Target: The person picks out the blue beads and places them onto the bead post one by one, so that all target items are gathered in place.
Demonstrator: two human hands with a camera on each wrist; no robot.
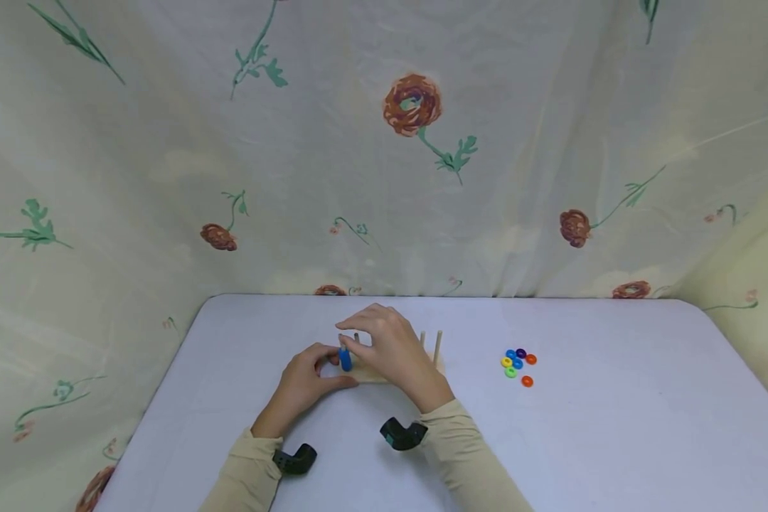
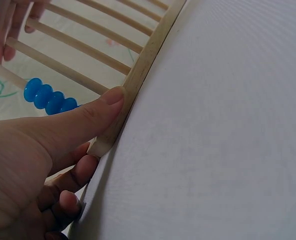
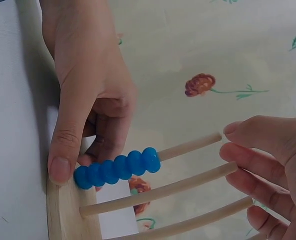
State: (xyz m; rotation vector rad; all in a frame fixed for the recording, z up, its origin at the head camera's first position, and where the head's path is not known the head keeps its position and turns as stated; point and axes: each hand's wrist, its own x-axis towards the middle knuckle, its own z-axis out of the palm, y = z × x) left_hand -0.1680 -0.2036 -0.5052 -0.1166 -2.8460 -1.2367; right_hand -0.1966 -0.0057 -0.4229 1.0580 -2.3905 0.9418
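Note:
A pale wooden stand [image 1: 372,375] carries a row of upright pegs. Several blue beads [image 3: 120,167] are stacked on its leftmost peg [image 3: 190,146], whose upper part stays bare. My left hand [image 1: 302,380] grips the left end of the stand's base [image 2: 143,65], thumb on the near side and fingers curled behind. Over the pegs is my right hand [image 1: 387,348], its thumb and fingers apart around the top of the beaded peg. No bead shows between those fingers. In the right wrist view, its fingertips are close to the peg tips; whether they touch cannot be made out.
Several loose beads [image 1: 517,363] in blue, yellow, green, orange and purple lie to the right of the stand. An orange bead [image 1: 528,381] is slightly apart. A flowered curtain [image 1: 486,235] hangs behind the white table [image 1: 614,427].

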